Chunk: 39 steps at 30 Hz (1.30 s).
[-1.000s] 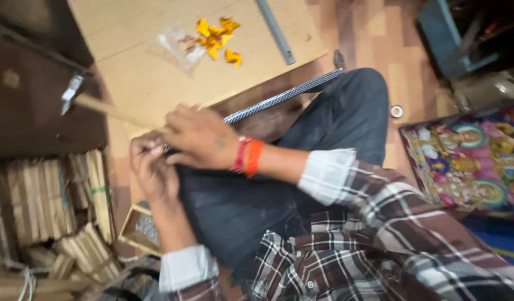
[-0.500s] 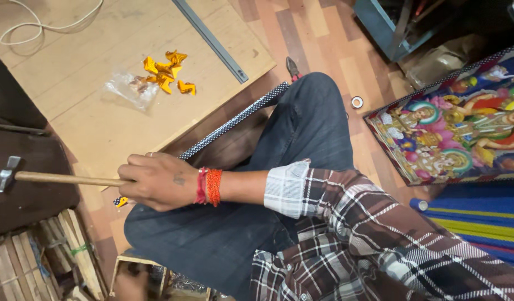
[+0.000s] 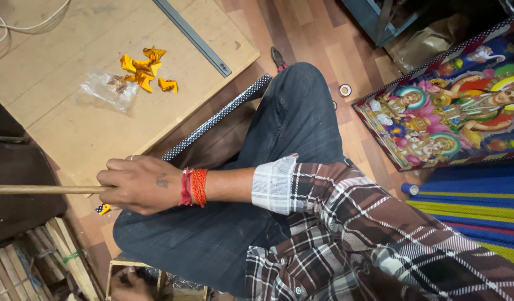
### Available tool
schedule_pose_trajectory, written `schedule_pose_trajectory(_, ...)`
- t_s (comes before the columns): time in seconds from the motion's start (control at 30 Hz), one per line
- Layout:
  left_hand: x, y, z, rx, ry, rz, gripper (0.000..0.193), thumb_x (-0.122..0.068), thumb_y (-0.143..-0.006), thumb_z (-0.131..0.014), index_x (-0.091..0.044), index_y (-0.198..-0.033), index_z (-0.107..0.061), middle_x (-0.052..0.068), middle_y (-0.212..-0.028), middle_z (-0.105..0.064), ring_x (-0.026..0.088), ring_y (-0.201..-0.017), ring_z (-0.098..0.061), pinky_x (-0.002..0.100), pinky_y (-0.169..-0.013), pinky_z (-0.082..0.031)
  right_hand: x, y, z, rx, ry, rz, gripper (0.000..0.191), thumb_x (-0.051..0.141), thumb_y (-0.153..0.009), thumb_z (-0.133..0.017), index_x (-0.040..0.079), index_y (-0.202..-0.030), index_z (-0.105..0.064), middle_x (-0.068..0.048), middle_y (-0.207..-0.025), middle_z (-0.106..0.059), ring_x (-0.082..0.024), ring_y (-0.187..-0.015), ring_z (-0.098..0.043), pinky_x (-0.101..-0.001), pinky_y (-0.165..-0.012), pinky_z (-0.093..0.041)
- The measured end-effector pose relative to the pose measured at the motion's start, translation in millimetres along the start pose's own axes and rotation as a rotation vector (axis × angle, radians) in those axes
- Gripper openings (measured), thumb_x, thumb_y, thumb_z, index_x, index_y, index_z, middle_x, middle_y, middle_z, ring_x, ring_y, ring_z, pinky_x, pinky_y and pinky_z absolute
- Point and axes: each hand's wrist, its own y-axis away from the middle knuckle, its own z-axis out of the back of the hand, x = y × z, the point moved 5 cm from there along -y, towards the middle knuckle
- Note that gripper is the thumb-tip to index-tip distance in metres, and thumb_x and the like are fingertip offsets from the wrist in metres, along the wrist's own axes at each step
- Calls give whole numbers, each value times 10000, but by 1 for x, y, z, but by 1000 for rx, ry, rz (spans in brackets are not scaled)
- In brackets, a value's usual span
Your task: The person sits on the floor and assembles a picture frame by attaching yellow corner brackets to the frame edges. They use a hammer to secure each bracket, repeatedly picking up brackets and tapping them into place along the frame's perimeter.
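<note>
My right hand [image 3: 137,184], with red threads at the wrist, is shut on a long wooden handle [image 3: 42,189] that runs off the left edge; its head is out of view. The hand rests over my thigh in dark jeans. My left hand [image 3: 129,281] shows only partly at the bottom edge, inside a small wooden box [image 3: 115,265]; its fingers are hidden. A small yellow and blue piece [image 3: 103,209] lies just below my right hand. A dotted frame strip [image 3: 223,114] lies along the edge of the wooden board [image 3: 73,134].
On the board lie several yellow folded pieces [image 3: 142,69], a clear plastic bag [image 3: 106,89] and a grey metal bar [image 3: 193,36]. A colourful framed picture [image 3: 452,111] lies at the right, a tape roll [image 3: 344,89] on the floor. Bundled wooden sticks [image 3: 45,262] fill the lower left.
My left hand has left the handle and dropped to the box at the bottom. The view has shifted, so the tool's metal head is now off the left edge.
</note>
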Motion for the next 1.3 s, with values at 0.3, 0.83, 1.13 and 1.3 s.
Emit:
schedule_pose_trajectory(0.3,-10,3,14,84,11,-119,187,36,-990,-666,115,-1159,-662,202,-1037,-704,256,-983,-694,381,-906,-567,1,1,1,-16,-8,3,136,224,-896,-657,118,-874,-574,-52,-934,-492,-221,-906,-558,-386,-692,-521)
schedule_pose_trajectory(0.83,-265,-27,-44,20,502,-381,108,-43,-972,-733,-27,-1078,-717,77,-1115,-683,179,-1069,-655,311,-974,-548,3,0,13,34,-44,113,183,138,-846,-805,87,-987,-700,-113,-1005,-598,-335,-960,-585,-440,-793,-500)
schedule_pose_trajectory(1.13,-291,-31,-62,238,801,-298,120,-129,-1082,-627,-23,-1132,-598,54,-1200,-644,135,-1000,-658,290,-980,-540,10,-7,16,109,33,54,143,149,-896,-842,92,-961,-728,-79,-977,-598,-298,-921,-577,-406,-771,-482)
schedule_pose_trajectory(1.3,-292,-30,-62,173,688,-365,129,-142,-1099,-610,-20,-1138,-595,60,-1170,-658,159,-1088,-650,289,-997,-542,11,-1,34,106,-179,-61,316,47,-950,-758,80,-1245,-649,-93,-1062,-649,-264,-1001,-650,-376,-894,-524)
